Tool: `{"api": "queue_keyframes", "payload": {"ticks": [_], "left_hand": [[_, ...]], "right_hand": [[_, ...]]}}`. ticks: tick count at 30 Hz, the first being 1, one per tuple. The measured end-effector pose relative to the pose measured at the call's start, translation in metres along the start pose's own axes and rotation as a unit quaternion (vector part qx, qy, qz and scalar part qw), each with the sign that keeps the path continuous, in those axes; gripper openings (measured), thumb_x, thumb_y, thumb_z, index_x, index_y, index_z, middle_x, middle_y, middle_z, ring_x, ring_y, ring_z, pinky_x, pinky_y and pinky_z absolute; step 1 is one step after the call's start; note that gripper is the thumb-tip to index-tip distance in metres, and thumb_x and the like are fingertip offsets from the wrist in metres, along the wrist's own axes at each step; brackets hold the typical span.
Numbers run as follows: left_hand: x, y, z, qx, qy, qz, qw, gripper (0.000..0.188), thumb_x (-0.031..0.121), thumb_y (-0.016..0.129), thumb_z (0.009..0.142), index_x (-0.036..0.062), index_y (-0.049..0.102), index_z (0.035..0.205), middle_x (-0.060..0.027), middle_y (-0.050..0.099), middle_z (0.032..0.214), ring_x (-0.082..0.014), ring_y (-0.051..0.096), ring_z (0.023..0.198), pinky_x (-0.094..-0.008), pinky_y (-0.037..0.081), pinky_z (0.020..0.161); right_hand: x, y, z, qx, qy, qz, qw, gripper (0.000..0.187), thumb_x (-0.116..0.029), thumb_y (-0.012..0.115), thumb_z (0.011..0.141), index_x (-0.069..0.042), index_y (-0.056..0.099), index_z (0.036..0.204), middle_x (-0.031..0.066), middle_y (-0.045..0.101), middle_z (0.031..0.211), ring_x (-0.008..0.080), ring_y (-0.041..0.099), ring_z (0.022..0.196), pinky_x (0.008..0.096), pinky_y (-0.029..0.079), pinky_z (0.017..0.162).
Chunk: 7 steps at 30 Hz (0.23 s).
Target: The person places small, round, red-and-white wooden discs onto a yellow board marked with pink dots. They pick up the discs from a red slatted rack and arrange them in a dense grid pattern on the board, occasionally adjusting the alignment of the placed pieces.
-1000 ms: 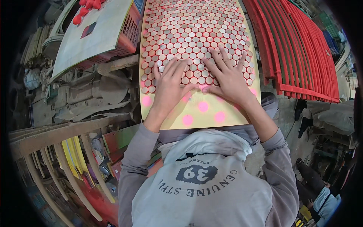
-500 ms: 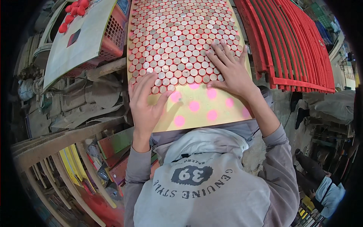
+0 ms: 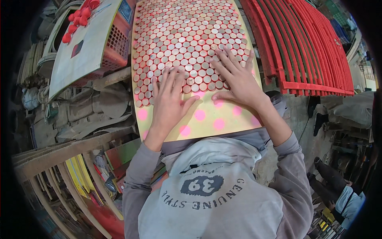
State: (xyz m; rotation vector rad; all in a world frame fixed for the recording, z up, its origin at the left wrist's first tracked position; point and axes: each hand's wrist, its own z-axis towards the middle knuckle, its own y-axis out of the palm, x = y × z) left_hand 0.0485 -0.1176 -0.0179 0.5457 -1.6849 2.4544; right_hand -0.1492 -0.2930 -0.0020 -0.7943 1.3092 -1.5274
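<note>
A yellowish board [image 3: 199,129] with pink round spots lies before me, its near edge at my lap. Packed rows of small round discs [image 3: 187,38], pale on top with red sides, cover its far part. My left hand [image 3: 170,95] rests with fingers spread on the nearest discs left of the middle, hiding some of them. My right hand [image 3: 238,81] lies open on the discs at the right, its thumb on the bare yellow strip. The two thumbs point toward each other with a gap between. Neither hand holds anything.
On the left, a pale curved sheet [image 3: 75,51] with red balls [image 3: 79,19] lies over a pink crate [image 3: 114,46]. A red slatted rack [image 3: 310,47] stands at the right. Wooden rails [image 3: 71,147] are at lower left. Another person [image 3: 342,199] is at lower right.
My left hand has moved right, from the board's left edge toward the middle, uncovering discs at the left. My right hand has shifted slightly left and nearer. The view has shifted slightly.
</note>
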Motion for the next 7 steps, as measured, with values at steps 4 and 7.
{"api": "queue_keyframes", "payload": {"ticks": [4, 7], "left_hand": [[0.004, -0.015, -0.01, 0.073, 0.012, -0.055, 0.996, 0.07, 0.026, 0.084, 0.083, 0.0006, 0.055, 0.141, -0.0186, 0.057, 0.143, -0.0356, 0.048, 0.141, -0.0544, 0.03, 0.119], [0.012, -0.021, -0.025, 0.065, 0.041, -0.161, 0.984, 0.067, 0.024, 0.083, 0.083, 0.0009, 0.057, 0.14, -0.0195, 0.059, 0.142, -0.033, 0.051, 0.139, -0.0521, 0.031, 0.119]], "right_hand": [[0.005, -0.034, -0.021, 0.069, 0.021, 0.135, 0.988, 0.087, -0.053, 0.078, 0.08, -0.01, 0.048, 0.149, 0.0155, 0.038, 0.16, 0.0352, 0.031, 0.152, 0.0664, 0.01, 0.122], [0.017, -0.042, -0.055, 0.095, 0.081, 0.305, 0.944, 0.07, -0.03, 0.083, 0.085, -0.011, 0.053, 0.145, 0.0171, 0.045, 0.155, 0.0292, 0.041, 0.147, 0.0571, 0.026, 0.122]]}}
